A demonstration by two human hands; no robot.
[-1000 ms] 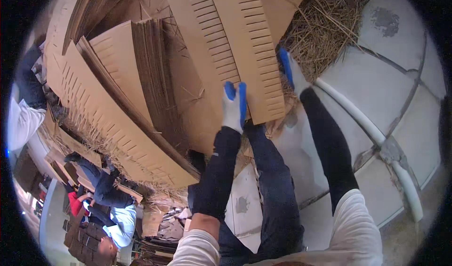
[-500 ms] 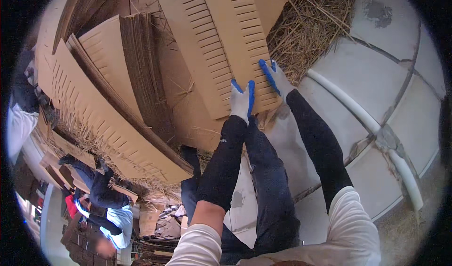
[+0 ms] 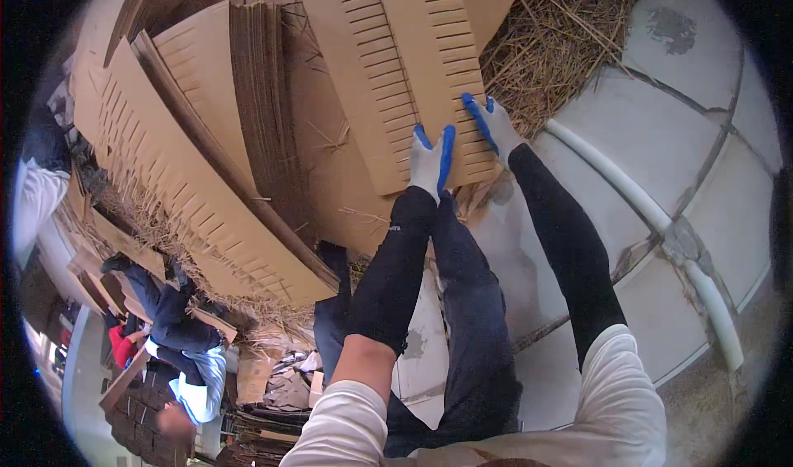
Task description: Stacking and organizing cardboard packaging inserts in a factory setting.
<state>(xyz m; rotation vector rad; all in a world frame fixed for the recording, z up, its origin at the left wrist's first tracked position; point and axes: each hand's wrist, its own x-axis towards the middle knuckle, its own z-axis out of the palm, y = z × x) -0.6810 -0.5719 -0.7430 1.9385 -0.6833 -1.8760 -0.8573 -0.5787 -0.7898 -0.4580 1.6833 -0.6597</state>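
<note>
Both my hands wear white gloves with blue palms and fingers. A long slotted cardboard strip (image 3: 442, 78) lies in front of me, with short parallel cuts along its right side. At its near left edge, beside a second slotted strip (image 3: 351, 62), my left hand (image 3: 429, 161) is closed, thumb on top and the other fingers partly hidden. My right hand (image 3: 493, 126) grips the strip's right edge a little farther off, with its fingertips hidden by the board.
To the left stand stacked cardboard sheets (image 3: 266, 111) and a long slotted sheet (image 3: 178, 178). Straw (image 3: 562, 45) lies at the upper right, beside pale floor slabs with a white pipe (image 3: 611, 173). Another person (image 3: 178, 326) is bent over at the lower left.
The view has shifted slightly, so the cardboard and straw appear a little to the right and higher. Both my hands keep their places on the strip. The other person's arms have moved.
</note>
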